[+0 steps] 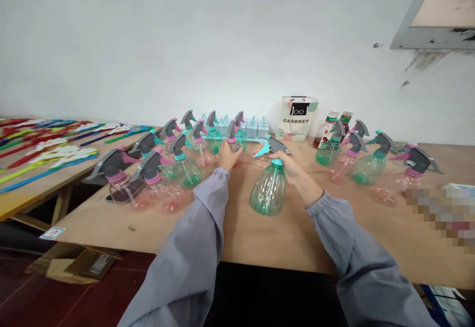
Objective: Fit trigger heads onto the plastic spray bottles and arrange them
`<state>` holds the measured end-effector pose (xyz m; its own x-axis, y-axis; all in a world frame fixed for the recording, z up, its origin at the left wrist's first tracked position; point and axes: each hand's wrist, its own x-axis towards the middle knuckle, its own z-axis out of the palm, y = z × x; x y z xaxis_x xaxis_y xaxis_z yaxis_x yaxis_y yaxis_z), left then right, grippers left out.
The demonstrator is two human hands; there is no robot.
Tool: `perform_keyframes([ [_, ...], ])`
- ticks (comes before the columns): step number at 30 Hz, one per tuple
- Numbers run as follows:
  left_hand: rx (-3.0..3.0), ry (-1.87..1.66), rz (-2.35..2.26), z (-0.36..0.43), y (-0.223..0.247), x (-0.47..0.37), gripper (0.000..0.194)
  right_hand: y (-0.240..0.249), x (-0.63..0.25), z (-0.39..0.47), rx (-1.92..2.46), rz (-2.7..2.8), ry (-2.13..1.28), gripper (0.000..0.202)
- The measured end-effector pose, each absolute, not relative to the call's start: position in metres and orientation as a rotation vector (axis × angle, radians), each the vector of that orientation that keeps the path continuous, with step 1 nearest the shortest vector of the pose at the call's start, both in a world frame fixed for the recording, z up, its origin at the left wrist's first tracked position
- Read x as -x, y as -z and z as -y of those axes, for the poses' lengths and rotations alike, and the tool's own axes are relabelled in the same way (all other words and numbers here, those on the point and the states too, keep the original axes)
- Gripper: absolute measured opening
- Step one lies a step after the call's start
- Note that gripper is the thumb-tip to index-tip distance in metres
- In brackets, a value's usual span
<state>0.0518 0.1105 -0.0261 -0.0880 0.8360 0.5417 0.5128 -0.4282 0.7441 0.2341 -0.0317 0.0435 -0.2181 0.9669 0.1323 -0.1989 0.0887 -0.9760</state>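
Note:
My right hand [288, 164] is closed round the neck of a green spray bottle [267, 191], which has a grey head with a turquoise trigger. This bottle is tilted and seems to be held just over the table. Farther back, my left hand [228, 155] wraps round a pink spray bottle [232, 141] with a grey and pink head; my fingers partly hide its body. Close by on the left stand several other spray bottles, among them a green one [188, 171] and a pink one [203, 153].
The brown table [237, 238] also carries pink and green spray bottles on the right, such as a green one [371, 166]. At the back are a paper bag [297, 119], two labelled bottles and a light-blue rack [256, 130]. Colourful strips [48, 161] cover the left table.

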Motion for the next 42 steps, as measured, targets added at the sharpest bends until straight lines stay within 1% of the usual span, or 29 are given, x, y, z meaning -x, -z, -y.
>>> perform_keyframes([
  [3, -1.913, -1.432, -1.686, -0.081, 0.033, -0.049, 0.057, -0.049, -0.233, 0.036, 0.801, 1.249, -1.431, 0.036],
  [6, -2.046, -1.409, -1.736, -0.044, 0.039, -0.041, 0.061, -0.051, -0.233, 0.038, 0.771, 1.25, -1.408, 0.039],
  [10, -2.134, -1.469, -1.737, -0.004, 0.051, -0.027, 0.052, -0.053, -0.233, 0.038, 0.783, 1.303, -1.378, 0.042],
  [13, -2.158, -1.484, -1.629, 0.012, 0.056, -0.023, 0.05, -0.053, -0.232, 0.038, 0.811, 1.343, -1.365, 0.042],
  [16, -2.21, -1.432, -1.511, 0.02, 0.055, -0.027, 0.053, -0.051, -0.232, 0.036, 0.804, 1.348, -1.349, 0.039],
  [19, -2.231, -1.364, -1.526, 0.023, 0.052, -0.033, 0.056, -0.049, -0.234, 0.033, 0.777, 1.311, -1.336, 0.034],
  [22, -2.205, -1.324, -1.6, 0.024, 0.05, -0.035, 0.053, -0.046, -0.236, 0.029, 0.811, 1.246, -1.312, 0.024],
  [25, -2.193, -1.292, -1.642, 0.023, 0.05, -0.034, 0.051, -0.043, -0.236, 0.027, 0.821, 1.183, -1.247, 0.018],
  [28, -2.205, -1.259, -1.667, 0.024, 0.048, -0.034, 0.051, -0.043, -0.233, 0.027, 0.803, 1.132, -1.214, 0.018],
  [32, -2.22, -1.202, -1.698, 0.027, 0.044, -0.035, 0.049, -0.045, -0.229, 0.03, 0.753, 1.159, -1.257, 0.021],
  [42, -2.252, -1.198, -1.694, 0.024, 0.048, -0.034, 0.05, -0.042, -0.232, 0.029, 0.723, 1.184, -1.251, 0.017],
])
